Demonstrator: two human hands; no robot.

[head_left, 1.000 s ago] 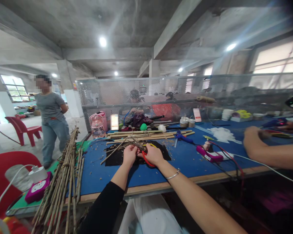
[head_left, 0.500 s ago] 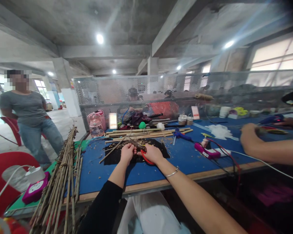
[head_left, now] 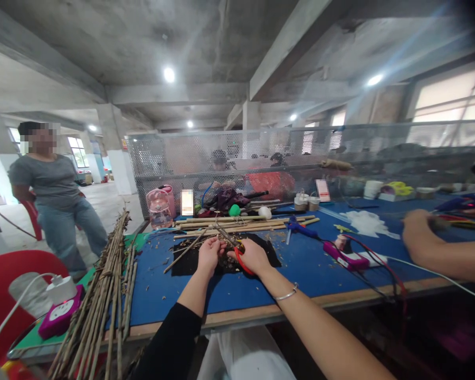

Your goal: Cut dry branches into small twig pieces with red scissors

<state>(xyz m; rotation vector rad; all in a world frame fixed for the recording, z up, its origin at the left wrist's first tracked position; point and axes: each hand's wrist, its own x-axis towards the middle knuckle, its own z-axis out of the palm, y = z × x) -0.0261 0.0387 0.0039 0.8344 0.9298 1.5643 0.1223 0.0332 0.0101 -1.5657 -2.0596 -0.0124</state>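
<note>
My left hand (head_left: 209,254) is closed around a thin brown stick (head_left: 186,251) that slants down to the left over a black mat (head_left: 269,254). My right hand (head_left: 254,255) grips red-handled shears (head_left: 241,258), whose blades point up and left at the stick beside my left fingers. Both hands meet over the mat, which is strewn with small cut bits. A silver bracelet (head_left: 287,294) circles my right wrist.
A bundle of long sticks (head_left: 103,301) lies along the left edge of the blue table (head_left: 174,295). More sticks (head_left: 237,224), a pink jug (head_left: 159,207), a blue glue gun (head_left: 298,228) and a pink power strip (head_left: 346,258) lie beyond. A co-worker's arm (head_left: 439,248) rests right; a person (head_left: 53,195) stands left.
The person at left has stepped nearer and now faces the table. My hands stay together on the mat, with the shears shifted slightly against the stick.
</note>
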